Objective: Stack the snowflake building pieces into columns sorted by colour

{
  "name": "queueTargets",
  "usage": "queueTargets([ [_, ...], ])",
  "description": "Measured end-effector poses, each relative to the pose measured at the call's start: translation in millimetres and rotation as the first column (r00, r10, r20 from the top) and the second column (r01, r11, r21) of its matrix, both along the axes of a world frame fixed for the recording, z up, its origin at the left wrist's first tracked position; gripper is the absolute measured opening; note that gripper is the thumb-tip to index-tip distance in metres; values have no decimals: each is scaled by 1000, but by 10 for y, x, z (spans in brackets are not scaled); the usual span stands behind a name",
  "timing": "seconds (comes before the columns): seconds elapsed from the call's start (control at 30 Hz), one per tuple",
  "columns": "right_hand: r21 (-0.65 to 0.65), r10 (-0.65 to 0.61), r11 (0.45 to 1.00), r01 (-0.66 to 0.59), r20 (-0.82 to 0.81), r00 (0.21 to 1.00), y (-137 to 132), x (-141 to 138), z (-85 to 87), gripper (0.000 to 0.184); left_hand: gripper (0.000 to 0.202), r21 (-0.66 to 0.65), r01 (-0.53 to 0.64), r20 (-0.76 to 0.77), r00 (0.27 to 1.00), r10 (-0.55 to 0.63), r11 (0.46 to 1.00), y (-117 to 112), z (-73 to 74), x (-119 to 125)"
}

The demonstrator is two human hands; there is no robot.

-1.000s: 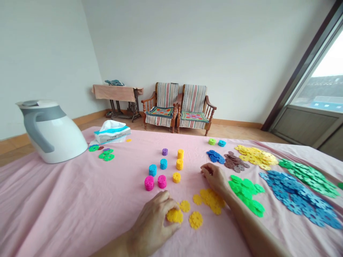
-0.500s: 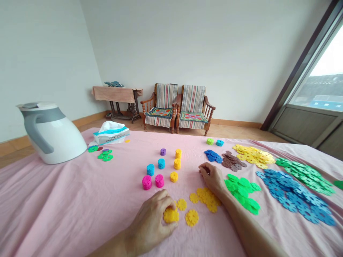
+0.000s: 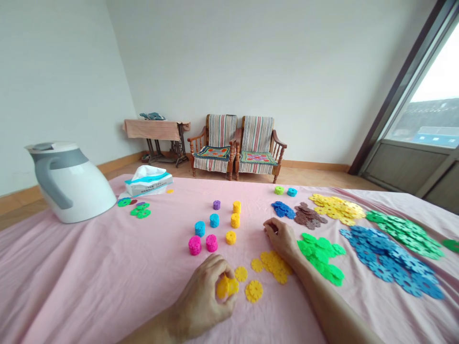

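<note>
Yellow notched plastic discs (image 3: 226, 286) are between the thumb and fingers of my left hand (image 3: 204, 289), low over the cloth at the front. Just right of them lie a single yellow disc (image 3: 241, 274) and a small yellow pile (image 3: 254, 291). My right hand (image 3: 281, 236) rests on the cloth with curled fingers; whether anything is inside is hidden. Its wrist is beside a loose heap of yellow discs (image 3: 276, 266) and a bright green heap (image 3: 321, 258). Ahead of my left hand stand pink stacks (image 3: 194, 245), blue stacks (image 3: 214, 220) and yellow stacks (image 3: 235, 220).
Heaps of blue discs (image 3: 389, 260), green discs (image 3: 405, 232), pale yellow discs (image 3: 337, 209) and brown discs (image 3: 308, 216) spread to the right. A white jug (image 3: 77, 191) and a tissue pack (image 3: 148, 182) stand left on the pink cloth (image 3: 118, 267). Two chairs (image 3: 256, 143) are beyond.
The yellow discs in my left hand have tipped and lifted slightly between the fingers. My right hand keeps its curled pose. The whole view has shifted a little.
</note>
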State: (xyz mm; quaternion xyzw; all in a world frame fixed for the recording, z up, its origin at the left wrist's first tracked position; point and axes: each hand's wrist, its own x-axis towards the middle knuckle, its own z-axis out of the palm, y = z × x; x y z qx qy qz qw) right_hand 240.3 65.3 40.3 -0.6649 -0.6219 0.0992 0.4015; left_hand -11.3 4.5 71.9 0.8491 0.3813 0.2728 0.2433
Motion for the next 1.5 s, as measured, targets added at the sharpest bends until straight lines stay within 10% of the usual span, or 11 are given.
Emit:
queueTargets([
  [0.5,31,16,999,-15,-32,999,17,21,-38,23,34,133,-110,110,989,95,985,25,8,-54],
  [0.87,59,45,997,-43,-29,999,38,44,-86,21,42,259,-80,-39,995,93,962,608,394,82],
  [1.5,78,47,996,-43,-46,998,63,42,-125,18,46,218,-3,-208,977,50,976,925,251,244],
])
